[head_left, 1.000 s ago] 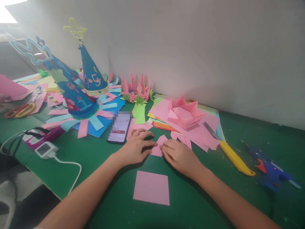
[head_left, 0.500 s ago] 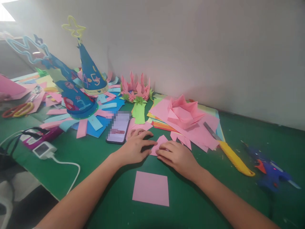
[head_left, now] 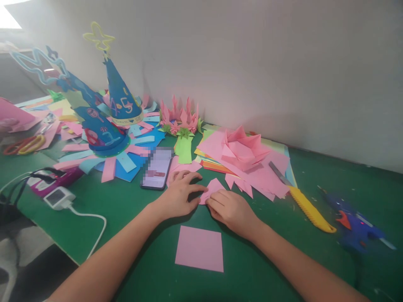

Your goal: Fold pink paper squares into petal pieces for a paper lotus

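A folded piece of pink paper point(head_left: 214, 186) lies on the green table, between my two hands. My left hand point(head_left: 181, 194) steadies its left edge with thumb and index finger, the other fingers curved above the table. From the right, my right hand point(head_left: 231, 209) grips the lower part with fingers bunched together, pressing on it; its fingers hide much of the fold. Closer to me, a flat pink square of paper point(head_left: 199, 249) rests by itself on the table.
A phone point(head_left: 156, 168) lies left of my hands. Blue cone hats point(head_left: 122, 96) stand back left. A pink folded paper flower point(head_left: 244, 149) sits on stacked paper. A yellow-handled knife point(head_left: 311, 209) and a blue glue gun point(head_left: 355, 222) lie right; a white charger point(head_left: 58, 198) is left.
My right hand's fingers have drawn closer together and shifted slightly down on the folded paper, uncovering more of its top. My left hand stays almost still.
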### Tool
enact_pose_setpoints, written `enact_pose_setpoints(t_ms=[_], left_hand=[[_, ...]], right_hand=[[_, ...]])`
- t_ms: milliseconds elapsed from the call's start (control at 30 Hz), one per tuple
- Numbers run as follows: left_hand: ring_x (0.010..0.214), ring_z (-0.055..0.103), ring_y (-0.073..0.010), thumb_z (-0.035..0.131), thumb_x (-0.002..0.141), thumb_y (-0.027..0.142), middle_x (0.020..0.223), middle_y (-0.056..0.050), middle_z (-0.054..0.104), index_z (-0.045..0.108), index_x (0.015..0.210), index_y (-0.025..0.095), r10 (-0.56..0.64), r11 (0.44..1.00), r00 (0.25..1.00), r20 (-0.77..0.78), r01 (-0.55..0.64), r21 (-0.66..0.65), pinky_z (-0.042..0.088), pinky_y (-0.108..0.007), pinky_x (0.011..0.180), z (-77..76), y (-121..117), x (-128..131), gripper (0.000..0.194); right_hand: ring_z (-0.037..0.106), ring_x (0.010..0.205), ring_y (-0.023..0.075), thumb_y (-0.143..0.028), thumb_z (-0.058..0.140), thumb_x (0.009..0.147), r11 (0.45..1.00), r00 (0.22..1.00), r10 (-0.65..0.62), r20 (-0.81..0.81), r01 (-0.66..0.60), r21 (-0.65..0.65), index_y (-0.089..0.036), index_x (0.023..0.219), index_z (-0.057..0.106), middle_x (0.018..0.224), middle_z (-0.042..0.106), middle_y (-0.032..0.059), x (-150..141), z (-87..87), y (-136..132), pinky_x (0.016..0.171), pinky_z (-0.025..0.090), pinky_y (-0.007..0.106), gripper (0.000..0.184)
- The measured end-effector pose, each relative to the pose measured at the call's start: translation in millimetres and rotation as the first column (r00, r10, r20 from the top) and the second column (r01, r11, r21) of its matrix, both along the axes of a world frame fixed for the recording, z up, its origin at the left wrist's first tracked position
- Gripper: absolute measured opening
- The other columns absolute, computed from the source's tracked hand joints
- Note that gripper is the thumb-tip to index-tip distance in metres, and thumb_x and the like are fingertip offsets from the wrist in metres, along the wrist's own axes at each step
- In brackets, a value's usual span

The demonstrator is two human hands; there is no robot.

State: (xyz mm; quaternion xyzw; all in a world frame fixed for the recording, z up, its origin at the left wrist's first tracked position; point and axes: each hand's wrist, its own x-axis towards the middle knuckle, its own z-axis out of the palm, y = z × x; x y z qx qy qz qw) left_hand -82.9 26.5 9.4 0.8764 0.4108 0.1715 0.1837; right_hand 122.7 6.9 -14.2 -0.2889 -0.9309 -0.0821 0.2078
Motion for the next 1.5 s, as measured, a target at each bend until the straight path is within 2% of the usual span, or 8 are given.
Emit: enact_pose_setpoints(t_ms=[133, 267, 400, 533, 900, 1100, 1333, 1500], left_hand=[[0.115, 0.039, -0.0272, 0.057, 0.079, 0.022, 0.124, -0.003, 0.05, 0.065, 0.108, 0.03, 0.012, 1.0, 1.0, -0.01, -0.012, 0.001, 0.028, -0.047, 0.098, 0.4, -0.3, 0.1, 0.031], [0.114, 0.04, -0.0272, 0.057, 0.079, 0.023, 0.124, -0.003, 0.051, 0.066, 0.107, 0.031, 0.021, 1.0, 0.999, -0.026, -0.021, 0.007, 0.028, -0.046, 0.099, 0.9, -1.1, 0.6, 0.03], [0.114, 0.04, -0.0271, 0.056, 0.08, 0.023, 0.125, -0.003, 0.05, 0.065, 0.107, 0.03, 0.018, 1.0, 1.0, -0.013, -0.018, 0.002, 0.029, -0.046, 0.098, 0.0, -1.8, 1.3, 0.03], [0.113, 0.04, -0.0269, 0.056, 0.081, 0.023, 0.125, -0.004, 0.05, 0.065, 0.107, 0.03, 0.014, 1.0, 1.0, 0.0, -0.014, 0.012, 0.03, -0.046, 0.097, -1.1, -2.4, 2.0, 0.028], [0.115, 0.039, -0.027, 0.056, 0.082, 0.022, 0.126, -0.004, 0.049, 0.063, 0.104, 0.027, 0.014, 1.0, 1.0, 0.006, -0.014, 0.002, 0.03, -0.047, 0.097, -1.2, -2.3, 4.9, 0.024], [0.11, 0.042, -0.0242, 0.056, 0.081, 0.018, 0.114, -0.003, 0.054, 0.065, 0.092, 0.025, 0.016, 0.999, 0.998, 0.06, -0.013, -0.052, 0.031, -0.044, 0.096, -3.7, -0.4, 5.2, 0.016], [0.109, 0.042, -0.0235, 0.058, 0.086, 0.032, 0.115, -0.001, 0.054, 0.067, 0.089, 0.027, 0.049, 0.996, 0.997, 0.056, -0.045, -0.081, 0.03, -0.044, 0.096, -5.4, 0.6, 6.5, 0.011], [0.108, 0.042, -0.0236, 0.059, 0.085, 0.031, 0.117, -0.001, 0.054, 0.067, 0.09, 0.027, 0.049, 0.997, 0.998, 0.037, -0.047, -0.063, 0.03, -0.043, 0.094, -5.1, -0.8, 8.3, 0.01]], right_hand=[[0.054, 0.067, 0.016, -0.013, 0.046, 0.09, 1.0, 1.0, 0.01, -0.015, -0.01, 0.0, -0.014, 0.077, 0.063, 0.07, 0.061, 0.0038, 3.3, -0.9, 1.1, 0.061, 0.042, 0.029, 0.022], [0.056, 0.074, 0.017, -0.016, 0.046, 0.09, 0.986, 0.996, -0.022, -0.091, 0.006, -0.169, -0.017, 0.08, 0.063, 0.076, 0.063, 0.0044, 5.3, 0.9, 3.2, 0.065, 0.043, 0.029, 0.019], [0.055, 0.076, 0.017, -0.02, 0.05, 0.09, 0.913, 0.97, -0.142, -0.197, 0.052, -0.404, -0.019, 0.08, 0.06, 0.079, 0.063, 0.0034, 3.5, 1.9, 5.3, 0.067, 0.042, 0.03, 0.014], [0.053, 0.071, 0.0164, -0.019, 0.053, 0.087, 0.854, 0.931, -0.263, -0.255, 0.101, -0.51, -0.02, 0.073, 0.054, 0.073, 0.059, 0.0013, -0.7, 1.4, 5.0, 0.065, 0.04, 0.03, 0.014], [0.051, 0.065, 0.0152, -0.016, 0.057, 0.079, 0.81, 0.896, -0.369, -0.247, 0.179, -0.558, -0.019, 0.067, 0.049, 0.069, 0.057, -0.0001, -6.8, -1.5, 9.2, 0.062, 0.036, 0.028, 0.014], [0.05, 0.064, 0.0146, -0.016, 0.058, 0.078, 0.808, 0.894, -0.375, -0.245, 0.186, -0.559, -0.019, 0.067, 0.051, 0.067, 0.055, -0.0012, -7.0, -0.1, 9.8, 0.061, 0.035, 0.028, 0.013], [0.051, 0.064, 0.0143, -0.016, 0.059, 0.079, 0.798, 0.894, -0.378, -0.24, 0.184, -0.574, -0.019, 0.069, 0.053, 0.068, 0.056, -0.0011, -6.5, 0.9, 10.9, 0.062, 0.036, 0.028, 0.012], [0.051, 0.064, 0.0142, -0.015, 0.059, 0.079, 0.794, 0.892, -0.379, -0.247, 0.177, -0.582, -0.019, 0.068, 0.053, 0.067, 0.056, -0.0011, -7.6, 1.3, 10.8, 0.062, 0.037, 0.028, 0.013]])
